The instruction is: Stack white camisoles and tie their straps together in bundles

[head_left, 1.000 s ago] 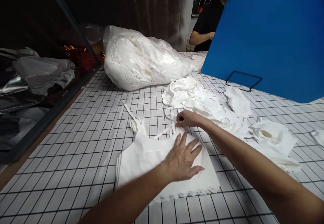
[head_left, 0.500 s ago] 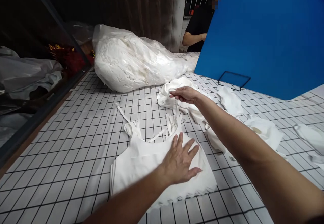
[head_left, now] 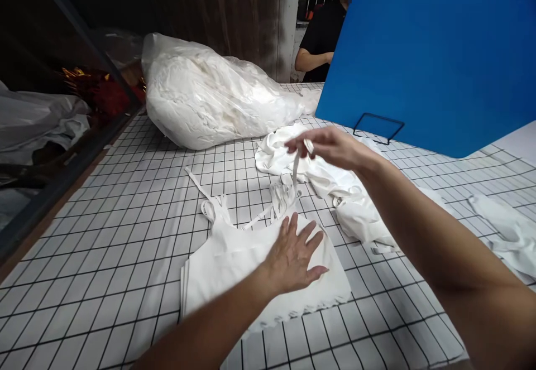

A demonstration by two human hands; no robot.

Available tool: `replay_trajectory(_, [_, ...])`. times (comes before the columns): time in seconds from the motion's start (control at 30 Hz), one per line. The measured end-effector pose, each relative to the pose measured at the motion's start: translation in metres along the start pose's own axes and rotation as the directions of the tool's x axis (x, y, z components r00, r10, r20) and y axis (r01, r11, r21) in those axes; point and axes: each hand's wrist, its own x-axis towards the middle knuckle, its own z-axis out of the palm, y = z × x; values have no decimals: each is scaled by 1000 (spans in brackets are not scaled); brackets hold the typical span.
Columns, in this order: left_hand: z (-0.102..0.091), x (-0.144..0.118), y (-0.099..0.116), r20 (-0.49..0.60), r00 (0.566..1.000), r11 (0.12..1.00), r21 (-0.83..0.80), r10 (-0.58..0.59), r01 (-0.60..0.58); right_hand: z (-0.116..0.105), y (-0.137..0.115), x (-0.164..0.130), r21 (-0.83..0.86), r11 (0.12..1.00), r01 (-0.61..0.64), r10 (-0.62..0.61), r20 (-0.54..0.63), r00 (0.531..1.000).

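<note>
Flat stack of thin white fabric bibs [head_left: 234, 272] near worktop's [head_left: 125, 247] front edge, pinned under spread left hand [head_left: 293, 255]; narrow white tie strap [head_left: 295, 172] pinched, lifted by right hand [head_left: 330, 147]; judged light, limp, best gripped by straps.

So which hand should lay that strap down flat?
Probably the right hand: it pinches the white strap lifted above the stack of white tops. The left hand lies flat on the stack.
</note>
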Motion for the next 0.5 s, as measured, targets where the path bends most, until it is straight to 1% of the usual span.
replay_trajectory(0.03, [-1,1,0,-3,1000,1000,-4,3,-3,5,-7,-20,-11,999,46,-44,169,985])
replay_trajectory(0.07, [-2,2,0,-6,1000,1000,-10,8,-8,9,-12,-39,0,998,59,-55,338,940])
replay_trajectory(0.1, [-2,3,0,-8,1000,1000,-19,14,-15,14,-14,-56,11,999,42,-42,456,889])
replay_trajectory(0.13, [-3,3,0,-10,1000,999,-26,20,-20,17,-12,-72,14,1000,5,-12,521,854])
replay_trajectory(0.17, [-3,4,0,-14,1000,999,-31,23,-23,21,-6,-84,8,999,-50,38,528,848])
replay_trajectory(0.2, [-3,4,0,-22,999,999,-32,24,-25,24,2,-93,-3,993,-118,106,480,871])
replay_trajectory(0.23, [-3,4,0,-29,999,999,-29,21,-22,27,13,-98,-16,981,-194,185,390,902])
replay_trajectory(0.27, [-3,4,0,-32,999,1000,-23,19,-20,30,24,-101,-24,963,-270,266,280,922])
replay_trajectory(0.3, [-3,3,0,-32,999,1000,-16,18,-19,34,36,-100,-28,939,-342,341,177,923])
replay_trajectory(0.33, [-3,3,1,-29,999,1000,-10,19,-19,38,47,-98,-35,914,-403,405,105,908])
replay_trajectory(0.37, [-4,3,1,-24,1000,1000,-4,19,-19,43,56,-94,-49,891,-451,453,68,889])
replay_trajectory(0.43, [-7,3,2,-15,1000,1000,6,19,-19,54,66,-87,-84,858,-508,514,83,854])
replay_trajectory(0.5, [-8,3,3,-5,1000,1000,14,19,-18,65,67,-84,-97,845,-526,535,135,834])
